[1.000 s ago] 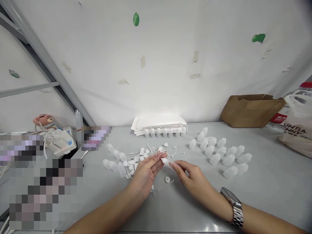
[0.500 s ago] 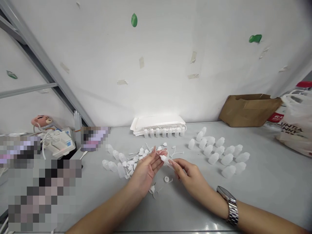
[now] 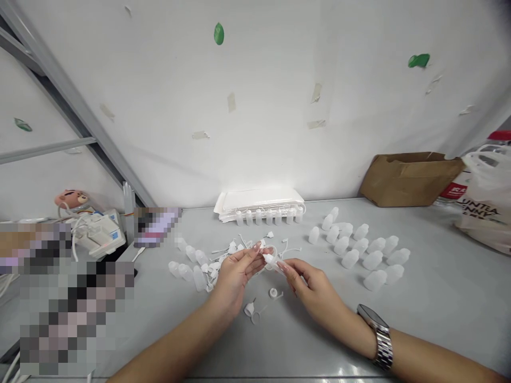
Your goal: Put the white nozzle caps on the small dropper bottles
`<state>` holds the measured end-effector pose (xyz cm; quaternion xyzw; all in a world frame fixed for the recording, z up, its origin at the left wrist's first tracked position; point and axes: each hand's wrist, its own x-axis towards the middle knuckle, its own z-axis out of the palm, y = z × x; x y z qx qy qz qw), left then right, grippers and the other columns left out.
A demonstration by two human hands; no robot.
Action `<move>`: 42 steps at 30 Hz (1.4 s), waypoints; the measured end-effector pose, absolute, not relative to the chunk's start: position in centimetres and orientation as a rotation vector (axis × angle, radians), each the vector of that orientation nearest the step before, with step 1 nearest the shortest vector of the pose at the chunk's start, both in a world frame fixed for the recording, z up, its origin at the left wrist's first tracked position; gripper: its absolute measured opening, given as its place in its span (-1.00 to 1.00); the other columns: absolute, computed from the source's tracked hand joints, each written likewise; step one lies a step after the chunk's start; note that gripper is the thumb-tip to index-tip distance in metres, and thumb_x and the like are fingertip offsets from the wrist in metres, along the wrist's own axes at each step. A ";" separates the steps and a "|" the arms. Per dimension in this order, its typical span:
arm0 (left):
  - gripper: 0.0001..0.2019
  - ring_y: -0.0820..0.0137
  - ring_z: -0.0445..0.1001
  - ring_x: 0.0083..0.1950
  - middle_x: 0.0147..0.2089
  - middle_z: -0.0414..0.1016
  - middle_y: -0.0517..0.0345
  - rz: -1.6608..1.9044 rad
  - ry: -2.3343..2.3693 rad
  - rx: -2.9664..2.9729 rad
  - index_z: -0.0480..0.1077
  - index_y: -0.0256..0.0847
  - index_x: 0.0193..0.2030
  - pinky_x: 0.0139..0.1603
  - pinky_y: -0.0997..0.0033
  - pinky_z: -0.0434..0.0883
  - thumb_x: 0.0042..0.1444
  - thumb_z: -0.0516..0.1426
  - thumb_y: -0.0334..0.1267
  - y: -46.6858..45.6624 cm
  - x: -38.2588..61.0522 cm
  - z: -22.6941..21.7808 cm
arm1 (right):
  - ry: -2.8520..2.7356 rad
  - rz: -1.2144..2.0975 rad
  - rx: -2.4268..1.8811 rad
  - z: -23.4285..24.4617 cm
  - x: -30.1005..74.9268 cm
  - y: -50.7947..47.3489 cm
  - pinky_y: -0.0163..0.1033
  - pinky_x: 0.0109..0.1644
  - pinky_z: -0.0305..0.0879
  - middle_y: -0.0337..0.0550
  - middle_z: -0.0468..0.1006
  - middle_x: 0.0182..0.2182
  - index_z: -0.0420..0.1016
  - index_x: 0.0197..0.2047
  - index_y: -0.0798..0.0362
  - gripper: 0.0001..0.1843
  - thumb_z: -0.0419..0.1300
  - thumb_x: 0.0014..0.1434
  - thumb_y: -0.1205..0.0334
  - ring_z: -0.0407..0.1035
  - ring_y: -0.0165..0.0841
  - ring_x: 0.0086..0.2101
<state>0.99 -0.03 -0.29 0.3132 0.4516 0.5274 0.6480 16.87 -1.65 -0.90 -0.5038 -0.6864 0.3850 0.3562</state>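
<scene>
A small translucent squeeze bottle [image 3: 277,265] with a white nozzle cap [image 3: 269,258] is tilted between my hands. Its lower end is gripped by the thumb and fingers of my right hand [image 3: 302,277]. At the tip, my left hand [image 3: 240,267] closes its thumb and fingers on the cap, palm partly turned up. A thin white strap [image 3: 274,250] loops beside the cap; the exact pinch point is hard to see. Loose white caps [image 3: 215,266] with straps lie behind and left of my left hand. Nearer me are another cap [image 3: 249,309] and a round cap piece [image 3: 273,292].
Uncapped bottles stand in a group [image 3: 360,246] at right, with several more [image 3: 186,272] at left. Capped bottles [image 3: 269,217] line up before a white stack [image 3: 261,200] at the wall. A brown cardboard box [image 3: 411,181], a plastic bag [image 3: 489,197] and a phone-like object [image 3: 157,226] lie around.
My left thumb and fingers have drawn in more closely around the cap tip. My right hand holds the bottle in nearly the same place.
</scene>
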 end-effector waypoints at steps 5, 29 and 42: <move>-0.75 0.27 0.52 -0.14 -0.25 0.60 -0.08 1.261 1.085 0.734 0.52 -0.32 -0.38 0.02 0.28 0.33 -0.10 0.25 -0.13 -0.5 1.5 -0.6 | -1.779 0.979 -1.317 -1.1 16.6 -1.8 -0.34 -0.45 0.13 -0.25 0.40 -0.56 0.40 -0.38 0.06 -0.65 -0.07 0.23 0.04 0.23 -0.40 -0.52; -0.71 0.25 0.52 -0.16 -0.26 0.60 -0.05 1.229 1.004 0.865 0.52 -0.31 -0.36 0.01 0.28 0.35 -0.04 0.20 -0.08 -0.2 1.0 0.3 | -1.653 1.251 -1.150 -1.0 17.0 -1.5 -0.34 -0.41 0.12 -0.33 0.23 -0.61 0.25 -0.41 0.06 -0.62 -0.13 0.26 -0.03 0.16 -0.46 -0.54; -0.85 0.22 0.47 -0.06 -0.22 0.59 0.09 1.153 1.088 1.188 0.56 -0.18 -0.35 -0.02 0.33 0.35 -0.11 0.25 -0.22 -1.2 1.6 0.2 | -1.821 1.074 -1.016 -1.6 16.9 -1.4 -0.26 -0.17 0.25 -0.18 0.39 -0.35 0.39 -0.32 0.02 -0.78 0.04 0.20 0.07 0.30 -0.36 -0.29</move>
